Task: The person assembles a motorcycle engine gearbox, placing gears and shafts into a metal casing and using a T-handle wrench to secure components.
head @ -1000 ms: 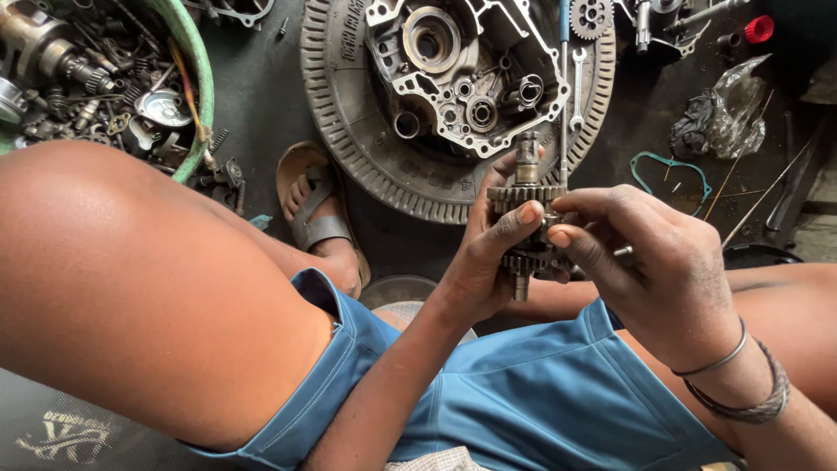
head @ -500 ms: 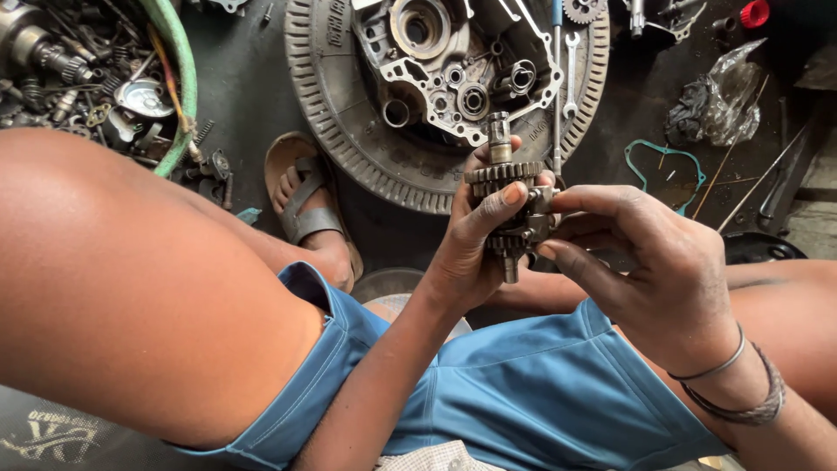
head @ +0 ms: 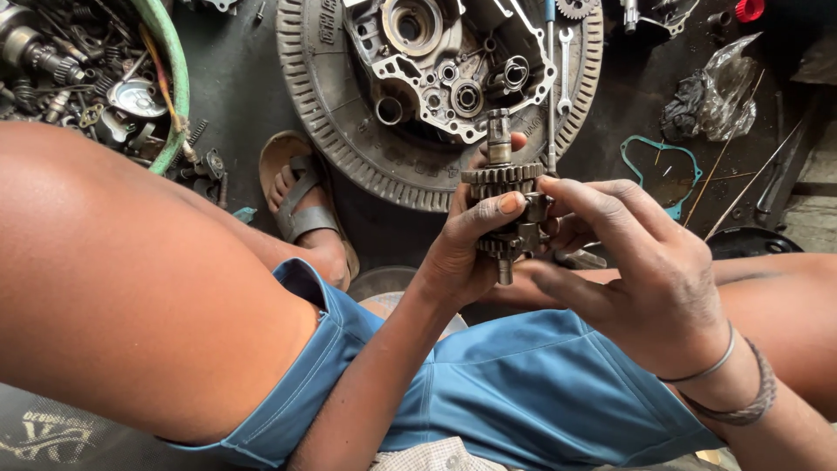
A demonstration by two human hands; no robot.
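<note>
Steel gear shaft (head: 504,196) is gripped upright by the left hand (head: 466,249) and right hand (head: 641,279). It is kept apart from the open engine case (head: 436,65), so fitting appears undone.

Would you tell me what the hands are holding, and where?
Both hands grip an upright gear shaft: left hand around its stacked gears, right hand pinching them from the side.

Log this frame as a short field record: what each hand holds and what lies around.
left hand: grips gear shaft upright, thumb on the upper gear
right hand: fingers on the same shaft's lower gears
below the hands: blue shorts
ahead on floor: engine casing resting in a tyre, spanner beside it
far left: pile of metal parts
foot: sandal
</note>
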